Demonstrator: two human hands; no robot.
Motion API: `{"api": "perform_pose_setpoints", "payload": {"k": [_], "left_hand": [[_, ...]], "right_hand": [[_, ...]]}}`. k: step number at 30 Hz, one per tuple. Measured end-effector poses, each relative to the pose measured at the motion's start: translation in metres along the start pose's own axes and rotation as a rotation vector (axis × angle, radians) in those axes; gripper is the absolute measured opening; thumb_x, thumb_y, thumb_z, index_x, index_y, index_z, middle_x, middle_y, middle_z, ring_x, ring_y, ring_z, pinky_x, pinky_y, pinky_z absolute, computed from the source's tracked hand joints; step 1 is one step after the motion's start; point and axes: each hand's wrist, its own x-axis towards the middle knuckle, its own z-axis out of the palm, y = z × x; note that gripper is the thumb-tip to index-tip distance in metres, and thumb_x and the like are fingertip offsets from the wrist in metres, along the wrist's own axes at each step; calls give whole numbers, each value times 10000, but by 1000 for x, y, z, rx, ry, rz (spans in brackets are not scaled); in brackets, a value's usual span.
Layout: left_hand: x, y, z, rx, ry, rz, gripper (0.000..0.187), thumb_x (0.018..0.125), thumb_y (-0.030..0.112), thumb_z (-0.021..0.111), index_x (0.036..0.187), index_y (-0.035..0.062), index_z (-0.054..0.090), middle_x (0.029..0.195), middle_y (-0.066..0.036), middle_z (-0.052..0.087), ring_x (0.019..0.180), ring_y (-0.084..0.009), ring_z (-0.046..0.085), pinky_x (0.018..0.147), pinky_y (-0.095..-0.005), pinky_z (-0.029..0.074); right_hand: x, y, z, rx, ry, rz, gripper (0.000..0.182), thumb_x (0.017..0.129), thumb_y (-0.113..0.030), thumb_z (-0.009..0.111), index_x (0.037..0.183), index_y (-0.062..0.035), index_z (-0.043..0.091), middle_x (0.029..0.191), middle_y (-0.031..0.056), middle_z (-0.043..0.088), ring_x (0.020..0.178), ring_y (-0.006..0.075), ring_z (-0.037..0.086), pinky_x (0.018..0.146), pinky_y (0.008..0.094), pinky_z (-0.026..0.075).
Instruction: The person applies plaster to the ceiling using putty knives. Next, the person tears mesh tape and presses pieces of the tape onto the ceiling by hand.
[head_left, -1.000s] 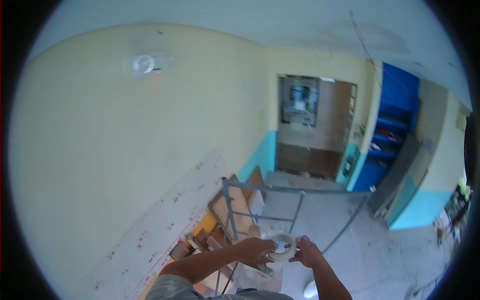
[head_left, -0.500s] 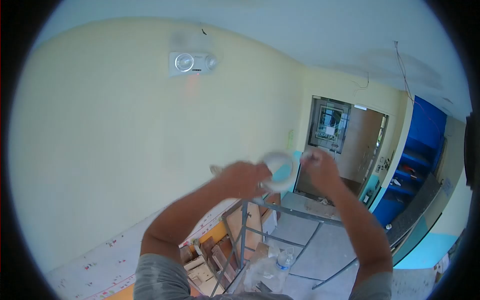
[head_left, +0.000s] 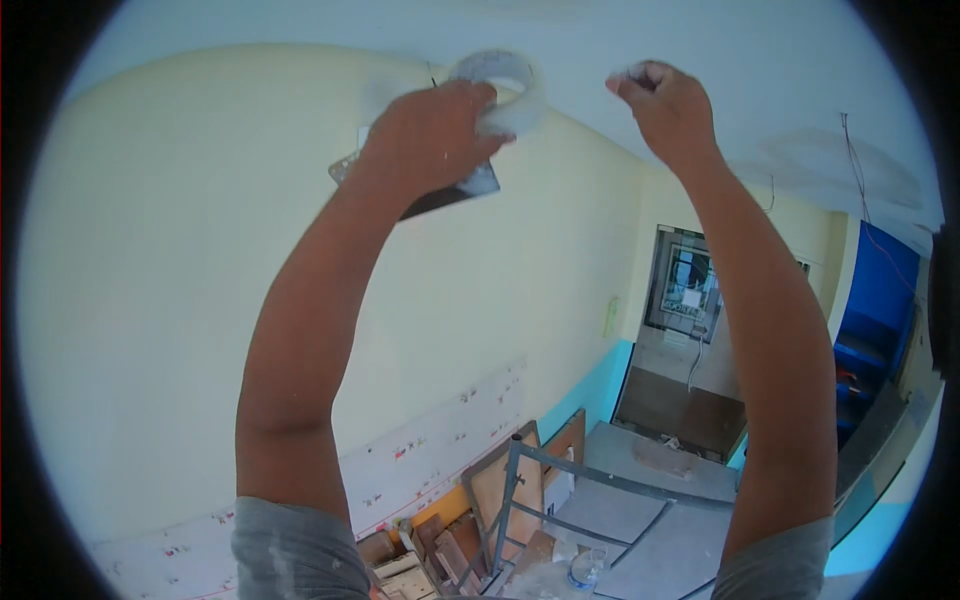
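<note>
My left hand (head_left: pixel 430 135) is raised near the top of the wall, its fingers gripping a roll of whitish, see-through tape (head_left: pixel 522 112). Behind that hand and wrist shows a flat plate (head_left: pixel 475 188) with a straight edge and a dark lower part; the hand covers most of it. To the right, against the ceiling, my right hand (head_left: pixel 665 105) is raised at about the same height, fingers closed in a pinch. I cannot tell what is between its fingertips. A gap separates it from the tape roll.
Below stands a grey metal frame (head_left: pixel 600 475), with a plastic bottle (head_left: pixel 587 570) beside it. Boards and wood pieces (head_left: pixel 435 545) lean along the wall's foot. Wires (head_left: pixel 855 165) hang from the ceiling at right. Farther off are a doorway (head_left: pixel 680 400) and blue shelves (head_left: pixel 865 320).
Both hands have risen from in front of the doorway to ceiling height, farther apart now. The tape roll has gone up with my left hand. The view has shifted, and the wall lamp is mostly covered.
</note>
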Motion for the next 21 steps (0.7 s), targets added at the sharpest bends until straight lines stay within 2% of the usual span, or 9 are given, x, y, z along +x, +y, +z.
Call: {"api": "perform_pose_setpoints", "payload": {"k": [2, 5, 8, 11, 17, 21], "left_hand": [[14, -3, -8, 36, 43, -38, 502, 838, 414, 687, 1182, 54, 630, 1073, -168, 680, 981, -354, 645, 863, -434, 512], [36, -14, -10, 103, 130, -14, 504, 839, 417, 678, 1179, 48, 640, 1046, -185, 686, 953, -371, 647, 863, -447, 513], [53, -20, -12, 232, 181, -76, 501, 839, 435, 680, 1122, 22, 659, 969, -182, 696, 893, -324, 673, 816, -407, 521], [52, 3, -50, 273, -50, -225, 449, 951, 351, 547, 1232, 1, 558, 1197, -200, 619, 1127, -358, 582, 972, -455, 458], [57, 18, -72, 275, -63, -342, 460, 959, 380, 537, 1202, -6, 593, 1212, -194, 626, 1139, -338, 587, 980, -432, 463], [58, 13, -65, 344, -30, -321, 487, 958, 400, 538, 1219, -8, 586, 1210, -196, 626, 1134, -341, 588, 978, -431, 466]], "right_hand": [[21, -1, 4, 15, -1, -10, 308, 828, -317, 704, 924, -25, 676, 751, 97, 659, 716, 228, 615, 679, 347, 482], [51, -2, 5, -37, -4, -2, 347, 821, -388, 716, 905, -55, 672, 744, 22, 631, 689, 138, 577, 656, 298, 459], [68, -10, 16, -29, 172, -67, 269, 784, -297, 725, 764, -31, 692, 715, 203, 662, 680, 291, 645, 676, 407, 494], [81, -5, 21, -36, 220, -147, 287, 789, -296, 719, 750, -15, 679, 706, 199, 659, 669, 306, 635, 663, 411, 489], [96, -2, 28, 69, 244, -190, 270, 788, -276, 724, 743, -16, 668, 675, 190, 643, 655, 317, 621, 655, 404, 486], [100, -1, 42, 135, 256, -203, 252, 799, -245, 722, 734, -13, 646, 662, 182, 631, 631, 304, 599, 645, 399, 478]]}}
